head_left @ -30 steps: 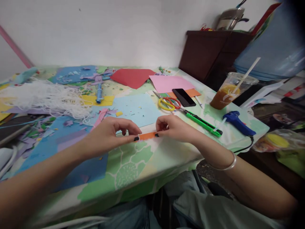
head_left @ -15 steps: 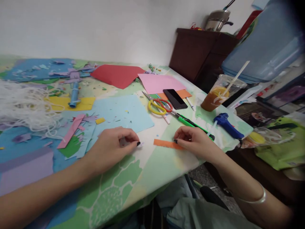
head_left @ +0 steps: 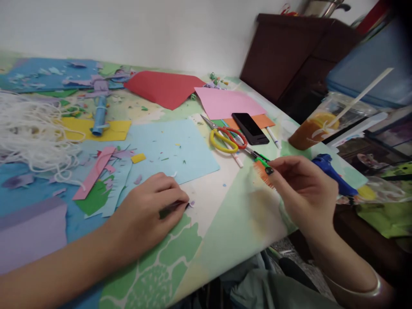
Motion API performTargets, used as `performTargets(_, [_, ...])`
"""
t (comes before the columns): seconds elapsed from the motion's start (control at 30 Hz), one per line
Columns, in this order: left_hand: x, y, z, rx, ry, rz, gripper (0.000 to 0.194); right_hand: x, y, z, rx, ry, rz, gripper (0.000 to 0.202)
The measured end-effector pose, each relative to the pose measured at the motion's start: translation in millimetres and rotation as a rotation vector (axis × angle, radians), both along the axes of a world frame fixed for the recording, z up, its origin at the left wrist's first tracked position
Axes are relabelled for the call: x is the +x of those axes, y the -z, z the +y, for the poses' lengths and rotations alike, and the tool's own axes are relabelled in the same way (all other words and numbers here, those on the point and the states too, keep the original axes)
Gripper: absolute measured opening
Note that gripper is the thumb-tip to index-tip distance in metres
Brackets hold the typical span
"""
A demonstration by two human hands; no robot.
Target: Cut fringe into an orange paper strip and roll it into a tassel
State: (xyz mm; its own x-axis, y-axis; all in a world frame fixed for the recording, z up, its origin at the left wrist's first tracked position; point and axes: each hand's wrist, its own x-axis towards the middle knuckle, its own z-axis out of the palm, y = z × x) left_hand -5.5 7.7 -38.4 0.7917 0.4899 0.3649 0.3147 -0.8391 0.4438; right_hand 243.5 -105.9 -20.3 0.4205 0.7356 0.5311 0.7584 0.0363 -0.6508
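Observation:
My left hand [head_left: 151, 214] rests on the table, thumb and fingertips pinched together beside a tiny purple scrap [head_left: 192, 204]; whether it grips that scrap is hard to tell. Raised over the table's right part, my right hand [head_left: 302, 193] pinches a fringed orange paper strip [head_left: 264, 175] between thumb and fingers. Behind the strip lie a green cutter [head_left: 261, 159], partly hidden by the hand, and scissors [head_left: 225, 139] with yellow and red handles. A light blue sheet [head_left: 170, 150] with small clippings is beyond my left hand.
A black phone [head_left: 250, 128] lies by pink paper [head_left: 230, 103]. A drink cup [head_left: 317, 128] and a blue tool [head_left: 334, 174] stand or lie near the right edge. White string [head_left: 32, 133] is heaped at left. Red paper [head_left: 164, 88] is at the back.
My right hand has lifted the orange strip off the table and moved right, turning it so its fringe shows. My left hand has stayed nearly in place. The view has shifted.

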Motion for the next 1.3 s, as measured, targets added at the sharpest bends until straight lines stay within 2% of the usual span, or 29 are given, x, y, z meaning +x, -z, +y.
performTargets(0.07, [0,1.3,-1,0.006,-0.007,-0.009,0.014,-11,-0.5,4,-0.004,-0.065,-0.246,0.012])
performTargets(0.13, [-1,2.2,-1,-0.004,-0.021,-0.021,0.014,-22,-1.9,11,-0.044,-0.187,-0.446,0.011])
performTargets(0.2, [-1,2.4,-1,-0.019,-0.03,-0.028,0.013,-32,-4.1,19,-0.115,-0.301,-0.5,0.011])
performTargets(0.33, [-1,1.8,-2,-0.031,-0.019,-0.042,0.012,-45,-13.8,33,-0.309,-0.56,-0.305,0.013])
performTargets(0.5, [-1,0.1,-2,-0.019,-0.007,-0.104,0.011,-50,-28.0,46,-0.289,-0.602,-0.209,0.015])
performTargets(0.7, [-3,-5.8,-3,0.043,-0.03,-0.234,0.011,-54,-29.1,61,-0.58,-0.844,-0.075,0.021])
performTargets(0.83, [-3,-8.9,-4,0.043,-0.072,-0.286,0.011,-54,-27.9,66,-0.643,-0.838,0.077,0.008])
performTargets(1.07, [-3,-9.9,-4,0.028,-0.098,-0.303,0.013,-52,-22.8,67,-0.684,-0.88,0.219,0.008])
performTargets(1.3, [-3,-11.6,3,-0.206,-0.136,-0.173,0.013,-50,-21.1,67,-0.72,-0.941,0.445,0.004])
